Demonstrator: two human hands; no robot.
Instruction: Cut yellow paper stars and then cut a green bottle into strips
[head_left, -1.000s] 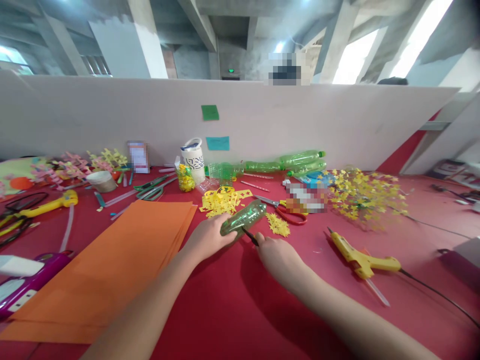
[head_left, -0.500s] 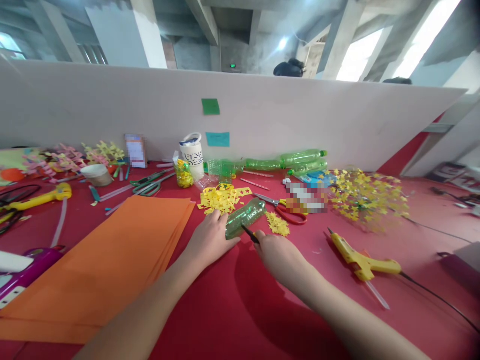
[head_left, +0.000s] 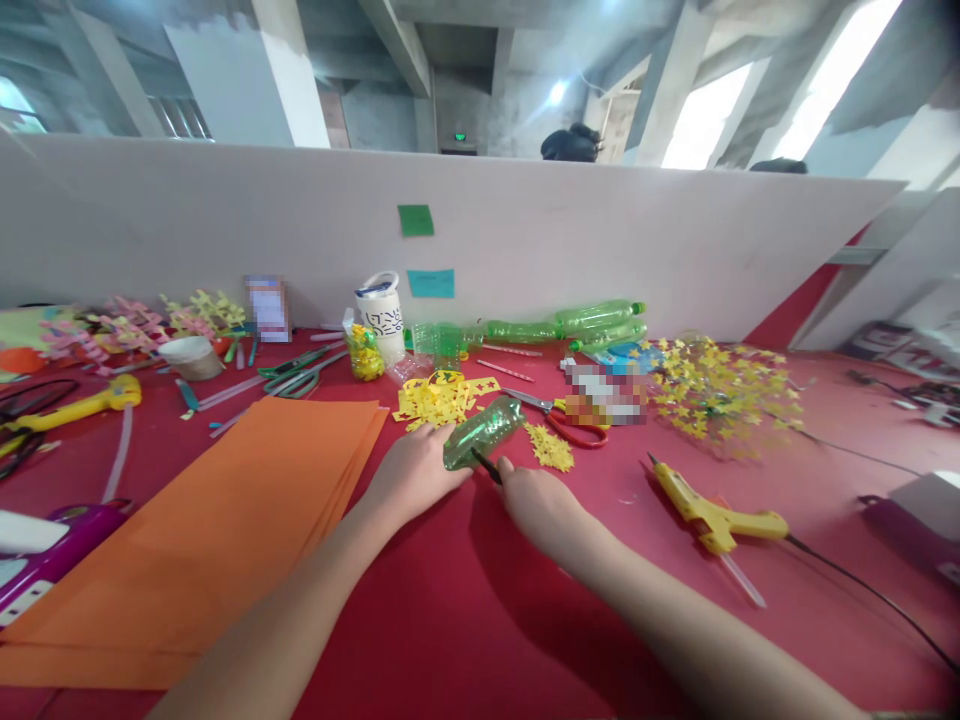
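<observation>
My left hand [head_left: 420,467] is closed round the end of a green plastic bottle [head_left: 486,430] that lies slanted over the red table. In my right hand [head_left: 541,503] is a slim black tool [head_left: 487,466]; its tip meets the bottle's near side, by my left fingers. Whether it is a knife or a pen I cannot tell. Just beyond the bottle lies a heap of yellow paper scraps [head_left: 435,400], with small yellow stars [head_left: 551,448] to its right. Red-handled scissors [head_left: 574,428] rest behind those stars.
Orange sheets [head_left: 225,510] cover the left side. A yellow glue gun [head_left: 716,515] with its cord lies at right, near a spray of yellow stars [head_left: 720,390]. More green bottles [head_left: 592,325], a white tumbler [head_left: 381,315] and green scissors [head_left: 300,370] stand or lie along the white partition [head_left: 300,210].
The whole view has shifted slightly. My right hand and the black tool have moved a little left along the bottle's near side; my left hand keeps its hold.
</observation>
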